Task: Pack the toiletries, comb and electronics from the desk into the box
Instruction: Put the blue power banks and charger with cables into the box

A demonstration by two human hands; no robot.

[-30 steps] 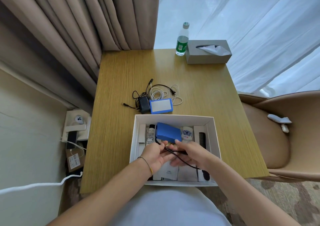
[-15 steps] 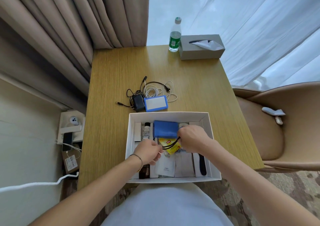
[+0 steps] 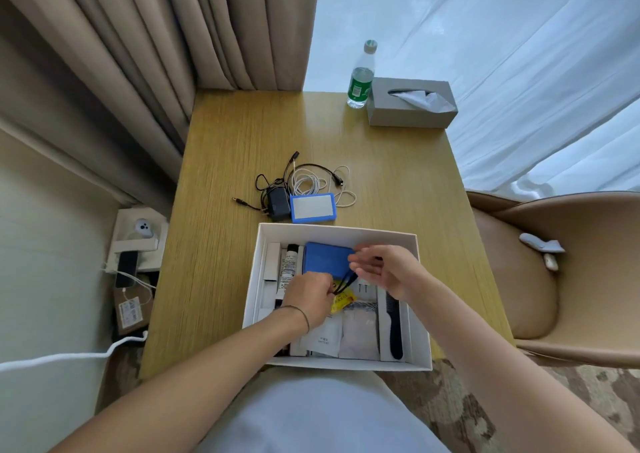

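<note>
A white box (image 3: 420, 317) sits at the desk's near edge. Inside lie a blue battery pack (image 3: 325, 259), a tube (image 3: 288, 268), white sachets (image 3: 358, 334), a yellow packet (image 3: 343, 300) and a black comb (image 3: 394, 328). My left hand (image 3: 309, 296) pinches the pack's black cable (image 3: 346, 284) over the box. My right hand (image 3: 386, 269) hovers just right of the pack, fingers spread, holding nothing. Behind the box on the desk lie a second blue pack (image 3: 313, 207), a black adapter (image 3: 278, 203) and coiled white and black cables (image 3: 311, 180).
A water bottle (image 3: 361, 76) and a grey tissue box (image 3: 410, 102) stand at the desk's far right corner. A tan chair (image 3: 554, 279) is right of the desk. Curtains hang at the back left. A socket unit and phone (image 3: 126, 269) sit on the floor left.
My right hand has let go of the black cable and opened beside the blue pack. My left hand has moved right and taken the cable. The pack now rests in the box.
</note>
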